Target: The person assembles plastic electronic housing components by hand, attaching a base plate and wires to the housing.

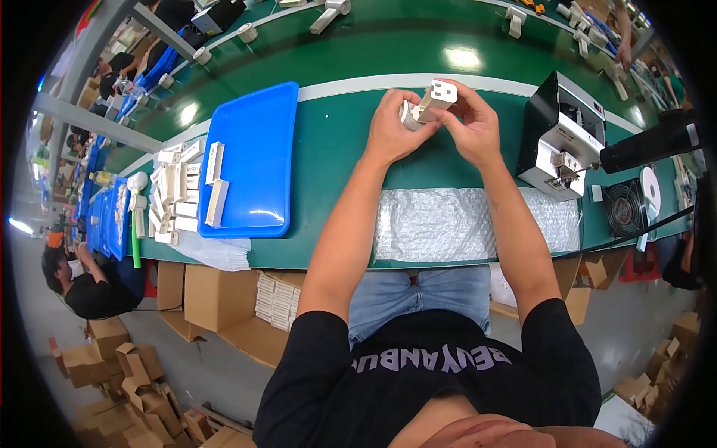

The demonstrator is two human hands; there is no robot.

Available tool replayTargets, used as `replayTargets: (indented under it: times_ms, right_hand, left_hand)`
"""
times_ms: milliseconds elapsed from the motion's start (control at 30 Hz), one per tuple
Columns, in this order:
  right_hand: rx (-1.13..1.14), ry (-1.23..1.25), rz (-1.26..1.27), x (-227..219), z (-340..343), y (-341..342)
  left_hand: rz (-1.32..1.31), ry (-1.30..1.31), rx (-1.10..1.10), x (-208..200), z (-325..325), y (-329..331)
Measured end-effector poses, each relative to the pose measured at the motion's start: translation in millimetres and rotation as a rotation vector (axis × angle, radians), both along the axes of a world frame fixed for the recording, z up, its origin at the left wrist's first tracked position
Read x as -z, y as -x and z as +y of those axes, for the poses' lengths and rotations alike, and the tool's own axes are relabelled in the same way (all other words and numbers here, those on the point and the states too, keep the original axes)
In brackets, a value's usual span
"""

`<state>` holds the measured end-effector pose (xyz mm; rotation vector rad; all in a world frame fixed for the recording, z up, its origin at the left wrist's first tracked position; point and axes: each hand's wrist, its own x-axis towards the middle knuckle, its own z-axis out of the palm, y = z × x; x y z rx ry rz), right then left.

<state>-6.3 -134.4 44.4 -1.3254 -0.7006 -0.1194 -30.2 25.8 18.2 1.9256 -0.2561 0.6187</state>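
— What sits in the blue tray (pixel 258 134)?

— Two long white plastic pieces (pixel 216 183), lying side by side near its left edge; the rest of the tray is bare blue. Just left of the tray, a loose heap of similar white parts (pixel 173 194) lies straight on the tabletop (pixel 351 127).

— And the hands?

— Both are raised over the green tabletop, close together. The left hand (pixel 392 127) and right hand (pixel 472 123) have their fingers curled around a white plug adapter (pixel 432 101), gripping it between them, its socket face tipped upward. It is held above the surface, not resting on it.

— What else is on that surface?

— A sheet of bubble wrap (pixel 463 224) along the near edge, under the forearms. To the right, a black and white machine (pixel 562 138), with a small fan (pixel 626 209) beyond it. A white stripe runs along the belt behind the hands.

— The room?

— Cardboard boxes (pixel 127 366) on the grey floor at the left, and another person (pixel 89 287) seated there.
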Motion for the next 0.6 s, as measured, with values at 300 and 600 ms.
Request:
replayTargets:
  times_ms: [300,600]
  right_hand:
    - [0.066,-0.016,0.014,-2,9,5]
    - [0.146,0.041,-0.071,-14,9,18]
  left_hand:
    - [0.028,0.016,-0.052,-2,-6,3]
    - [-0.071,-0.018,-0.022,-12,-9,8]
